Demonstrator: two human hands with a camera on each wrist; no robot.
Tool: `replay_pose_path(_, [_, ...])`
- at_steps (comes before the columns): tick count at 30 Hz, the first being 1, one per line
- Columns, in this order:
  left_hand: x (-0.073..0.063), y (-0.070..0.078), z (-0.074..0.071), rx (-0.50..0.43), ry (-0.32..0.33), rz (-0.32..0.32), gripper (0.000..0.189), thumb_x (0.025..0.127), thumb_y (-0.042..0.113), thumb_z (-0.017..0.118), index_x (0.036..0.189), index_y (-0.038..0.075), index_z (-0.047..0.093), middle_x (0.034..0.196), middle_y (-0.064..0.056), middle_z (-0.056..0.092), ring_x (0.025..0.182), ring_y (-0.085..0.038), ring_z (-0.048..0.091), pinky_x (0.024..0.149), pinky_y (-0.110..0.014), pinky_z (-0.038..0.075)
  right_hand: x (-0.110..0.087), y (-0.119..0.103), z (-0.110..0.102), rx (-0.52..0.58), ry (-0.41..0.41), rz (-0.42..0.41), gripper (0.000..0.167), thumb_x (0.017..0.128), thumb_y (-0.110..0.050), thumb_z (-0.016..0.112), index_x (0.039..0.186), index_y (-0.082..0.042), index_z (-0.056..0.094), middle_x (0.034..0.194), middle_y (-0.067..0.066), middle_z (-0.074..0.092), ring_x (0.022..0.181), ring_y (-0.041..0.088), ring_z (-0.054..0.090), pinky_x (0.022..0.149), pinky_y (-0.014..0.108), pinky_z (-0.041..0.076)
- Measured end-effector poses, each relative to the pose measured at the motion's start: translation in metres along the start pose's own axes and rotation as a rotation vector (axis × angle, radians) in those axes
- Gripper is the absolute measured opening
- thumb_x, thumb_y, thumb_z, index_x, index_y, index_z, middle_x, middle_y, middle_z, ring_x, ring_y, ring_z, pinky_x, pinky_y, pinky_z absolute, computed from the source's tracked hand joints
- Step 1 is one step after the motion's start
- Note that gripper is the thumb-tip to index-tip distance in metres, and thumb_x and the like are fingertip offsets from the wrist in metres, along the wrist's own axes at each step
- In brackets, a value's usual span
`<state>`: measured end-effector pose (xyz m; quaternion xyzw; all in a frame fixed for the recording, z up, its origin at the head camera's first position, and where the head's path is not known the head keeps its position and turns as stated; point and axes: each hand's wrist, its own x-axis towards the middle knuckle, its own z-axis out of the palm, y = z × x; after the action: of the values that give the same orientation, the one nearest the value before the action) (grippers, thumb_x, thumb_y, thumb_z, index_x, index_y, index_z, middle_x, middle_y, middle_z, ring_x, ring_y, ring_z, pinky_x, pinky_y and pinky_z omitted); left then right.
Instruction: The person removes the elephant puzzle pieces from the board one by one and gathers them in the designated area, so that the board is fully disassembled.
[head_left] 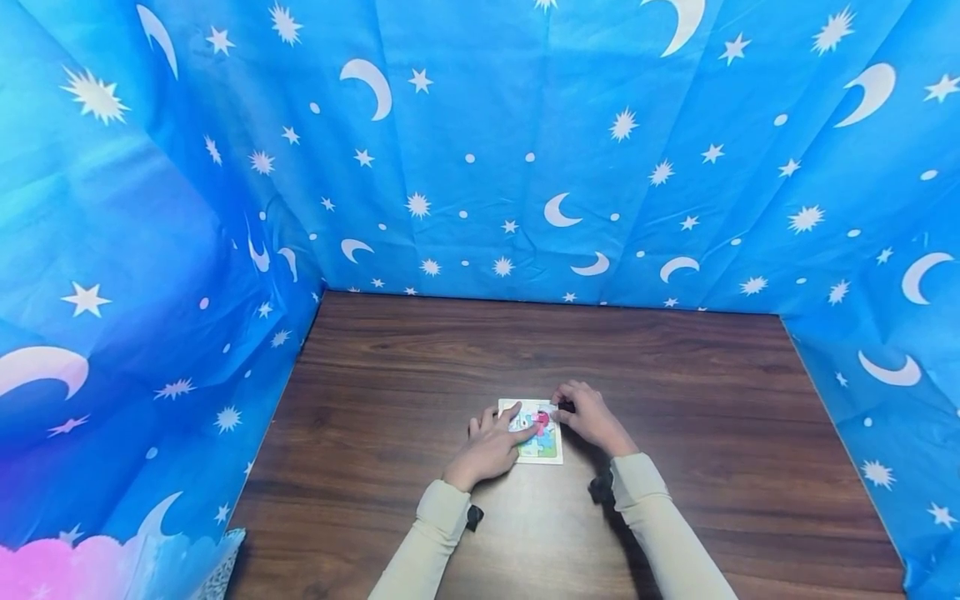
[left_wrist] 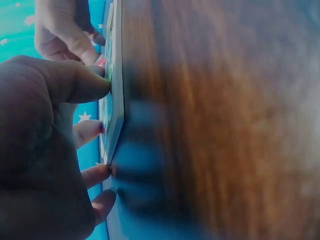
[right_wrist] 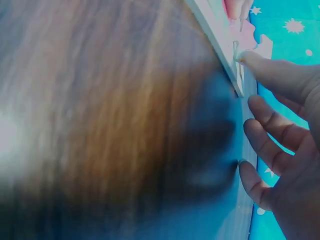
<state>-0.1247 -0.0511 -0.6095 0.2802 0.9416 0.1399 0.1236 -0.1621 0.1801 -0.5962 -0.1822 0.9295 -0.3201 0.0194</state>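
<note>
A small square jigsaw puzzle [head_left: 542, 452] in a pale frame lies on the table, with a pink-and-red figure, light blue and green on it. My left hand [head_left: 486, 450] rests on its left side, thumb and index finger stretched over the picture; the other fingertips are by the frame's edge in the left wrist view. At the far right corner is my right hand [head_left: 591, 417], fingers bent. In the right wrist view its thumb holds a pink-and-white puzzle piece [right_wrist: 246, 34] that sits tilted up from the frame; its index finger is mostly hidden.
The dark wood-grain table [head_left: 375, 375] spreads around the puzzle. Blue curtains [head_left: 480, 183] with white moons and stars stand along its back and sides. A pink-and-blue scalloped cloth [head_left: 97, 567] hangs at the near left corner.
</note>
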Motion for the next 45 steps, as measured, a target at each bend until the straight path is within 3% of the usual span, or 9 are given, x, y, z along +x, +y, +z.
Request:
replay_pose_path(7, [0.002,0.002,0.002,0.007,0.001,0.006,0.057,0.096,0.021,0.052,0.149,0.041,0.049,0.165,-0.007,0.027,0.134,-0.04,0.032,0.083,-0.045,0.032,-0.002,-0.001,-0.002,0.118,0.029,0.01,0.013,0.087,-0.005,0.07,0.081,-0.014,0.063,0.087,0.001,0.059,0.093,0.029,0.055,0.088,0.061,0.037])
replay_pose_path(11, [0.002,0.005,-0.004,0.029,-0.018,0.001,0.058,0.095,0.019,0.051,0.149,0.041,0.05,0.164,-0.007,0.029,0.134,-0.04,0.033,0.082,-0.043,0.032,-0.003,-0.006,-0.007,0.187,0.028,0.038,0.012,0.086,-0.004,0.069,0.08,-0.013,0.064,0.088,0.001,0.059,0.096,0.03,0.054,0.09,0.063,0.033])
replay_pose_path(18, [0.002,0.002,-0.005,-0.005,-0.042,-0.02,0.056,0.098,0.02,0.049,0.15,0.043,0.047,0.166,-0.004,0.025,0.138,-0.041,0.029,0.083,-0.043,0.031,-0.009,-0.002,-0.022,0.205,0.014,0.069,0.013,0.091,-0.006,0.068,0.079,-0.01,0.063,0.092,0.003,0.06,0.1,0.033,0.051,0.092,0.065,0.027])
replay_pose_path(31, [-0.002,0.004,-0.009,-0.019,-0.029,-0.012,0.058,0.097,0.018,0.047,0.15,0.041,0.047,0.165,-0.006,0.028,0.137,-0.042,0.031,0.083,-0.042,0.031,-0.035,0.036,-0.062,0.09,-0.023,0.17,0.015,0.089,-0.005,0.068,0.077,-0.008,0.062,0.097,0.01,0.06,0.101,0.041,0.047,0.085,0.07,0.024])
replay_pose_path(39, [-0.002,-0.001,-0.004,-0.031,-0.012,-0.012,0.058,0.098,0.019,0.047,0.151,0.042,0.045,0.165,-0.005,0.027,0.137,-0.041,0.029,0.084,-0.043,0.03,-0.04,0.048,-0.076,-0.07,-0.109,0.224,0.013,0.086,-0.003,0.065,0.075,-0.01,0.061,0.092,0.01,0.053,0.1,0.044,0.044,0.083,0.075,0.024])
replay_pose_path(45, [0.001,0.0,0.0,-0.033,-0.012,-0.004,0.057,0.098,0.02,0.047,0.15,0.042,0.046,0.165,-0.005,0.027,0.139,-0.042,0.029,0.087,-0.046,0.031,-0.045,0.058,-0.082,-0.131,-0.104,0.263,0.014,0.084,-0.004,0.067,0.075,-0.011,0.061,0.092,0.012,0.052,0.101,0.047,0.043,0.081,0.071,0.028])
